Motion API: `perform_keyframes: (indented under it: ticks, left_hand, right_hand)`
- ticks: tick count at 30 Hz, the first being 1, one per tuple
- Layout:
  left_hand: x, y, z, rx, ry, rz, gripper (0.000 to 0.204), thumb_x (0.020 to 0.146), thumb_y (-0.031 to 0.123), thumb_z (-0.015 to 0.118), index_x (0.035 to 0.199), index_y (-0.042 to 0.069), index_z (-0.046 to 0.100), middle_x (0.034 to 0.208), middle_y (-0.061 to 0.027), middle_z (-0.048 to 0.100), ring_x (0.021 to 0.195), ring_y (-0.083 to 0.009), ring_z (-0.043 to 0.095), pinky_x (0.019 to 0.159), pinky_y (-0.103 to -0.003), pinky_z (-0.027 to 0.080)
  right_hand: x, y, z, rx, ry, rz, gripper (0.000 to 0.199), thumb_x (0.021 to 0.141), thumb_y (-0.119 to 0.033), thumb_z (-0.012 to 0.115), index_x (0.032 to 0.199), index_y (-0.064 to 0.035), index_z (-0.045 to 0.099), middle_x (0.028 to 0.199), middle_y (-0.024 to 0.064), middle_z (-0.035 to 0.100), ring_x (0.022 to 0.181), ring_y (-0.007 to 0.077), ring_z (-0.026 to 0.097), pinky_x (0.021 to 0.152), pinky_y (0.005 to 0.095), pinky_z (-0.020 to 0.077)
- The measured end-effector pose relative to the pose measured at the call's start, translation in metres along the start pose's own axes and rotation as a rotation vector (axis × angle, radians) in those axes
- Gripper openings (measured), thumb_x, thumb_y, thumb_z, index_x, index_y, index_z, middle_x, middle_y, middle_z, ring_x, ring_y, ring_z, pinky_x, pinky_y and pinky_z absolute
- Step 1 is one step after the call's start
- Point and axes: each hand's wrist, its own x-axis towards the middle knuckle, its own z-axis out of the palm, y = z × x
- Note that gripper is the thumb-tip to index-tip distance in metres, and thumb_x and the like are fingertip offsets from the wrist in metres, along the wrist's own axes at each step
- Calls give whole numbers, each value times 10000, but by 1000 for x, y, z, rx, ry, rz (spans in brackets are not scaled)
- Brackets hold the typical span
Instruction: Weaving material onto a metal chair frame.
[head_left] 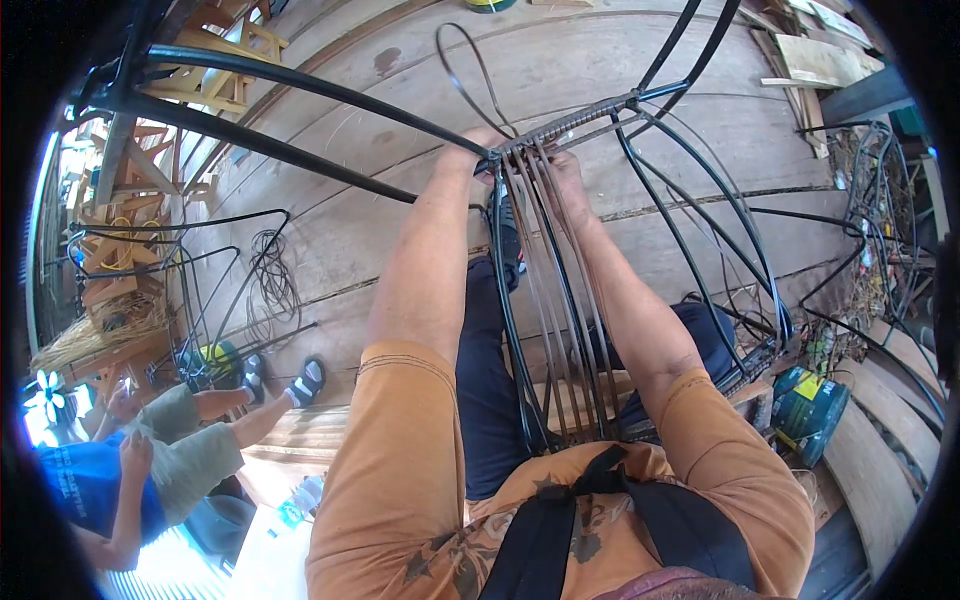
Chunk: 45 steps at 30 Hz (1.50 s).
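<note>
A black metal chair frame point(310, 95) lies across my lap, with long brown strands point(575, 300) stretched side by side between its bars. The far crossbar point(570, 125) is partly wrapped in the same brown strand. My left hand point(478, 150) is at the left end of that crossbar, its fingers curled and mostly hidden behind the frame. Just right of the stretched strands, my right hand point(567, 188) is closed against them beneath the crossbar. A loose loop of strand point(450, 65) rises from the crossbar beyond my hands.
Wooden planks form the floor. A coil of dark strand point(272, 270) lies at left beside another black frame point(215, 225). A person in a blue shirt point(100, 480) sits at lower left. At right are a dark green round container point(808, 415) and more metal frames point(870, 220).
</note>
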Motion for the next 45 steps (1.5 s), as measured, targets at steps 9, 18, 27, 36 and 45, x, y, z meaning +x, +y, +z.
perform_keyframes:
  ticks: [9, 18, 27, 36, 45]
  left_hand:
    - [30, -25, -33, 378, 368, 402, 335, 860, 281, 421, 822, 9, 613, 802, -144, 618, 749, -268, 578, 698, -344, 447]
    - [-170, -32, 54, 316, 751, 713, 242, 864, 104, 438, 1054, 12, 558, 1047, -203, 571, 986, -327, 550, 849, -377, 430]
    - [-165, 23, 72, 728, 757, 887, 229, 824, 105, 448, 1007, 24, 559, 1043, -177, 573, 917, -363, 558, 767, -430, 462]
    - [-186, -16, -5, -452, 919, 693, 159, 826, 74, 478, 905, 17, 603, 792, -86, 619, 676, -147, 571, 597, -289, 479]
    - [-135, -79, -120, -1296, -336, 1097, 320, 803, 267, 552, 1012, 25, 569, 876, -75, 599, 845, -214, 550, 797, -312, 438]
  right_hand:
    - [-26, -19, -2, -411, -76, -263, 143, 818, -131, 550, 731, -31, 604, 618, -6, 557, 552, 78, 471, 501, 253, 405]
    - [-55, -23, -39, -462, -123, 184, 199, 879, -193, 478, 773, -62, 584, 585, -21, 506, 486, 68, 456, 424, 216, 365]
    - [-77, -39, -12, -88, 130, 197, 244, 844, -238, 475, 864, -16, 574, 658, 17, 527, 557, 109, 455, 517, 245, 390]
    - [-69, -31, -26, -121, 178, 137, 255, 864, -314, 484, 798, -73, 536, 568, -17, 447, 460, 66, 391, 414, 222, 314]
    - [-55, -4, -35, -426, 156, 120, 328, 868, -378, 510, 741, -78, 548, 533, -25, 427, 459, 43, 369, 421, 213, 310]
